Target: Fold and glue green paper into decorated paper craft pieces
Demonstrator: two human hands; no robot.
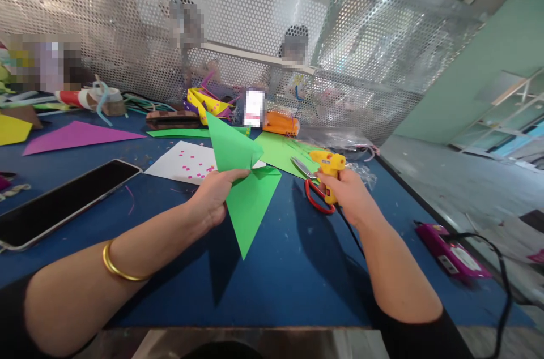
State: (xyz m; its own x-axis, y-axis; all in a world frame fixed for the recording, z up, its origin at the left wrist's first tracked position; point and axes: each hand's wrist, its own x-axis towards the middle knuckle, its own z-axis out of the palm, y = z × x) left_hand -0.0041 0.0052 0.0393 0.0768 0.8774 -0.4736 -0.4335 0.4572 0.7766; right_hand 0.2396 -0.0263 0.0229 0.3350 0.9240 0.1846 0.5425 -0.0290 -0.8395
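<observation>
My left hand (215, 195) pinches a folded piece of green paper (253, 209) at its middle, holding it up above the blue table. The paper has pointed ends, one reaching up and one down toward me. In my right hand (351, 189) is a yellow hot glue gun (329, 162), gripped by its handle, with a black cord trailing below. Red-handled scissors (317, 197) lie on the table just behind and below the glue gun, partly hidden by it. The glue gun and the green paper are apart.
A black-screened phone (68, 200) lies at left. White paper with pink bits (174, 163) and light green paper (280, 152) lie behind my hands. A purple box with a cord (454, 251) is by the right edge. Perforated metal sheeting (246, 13) stands along the back.
</observation>
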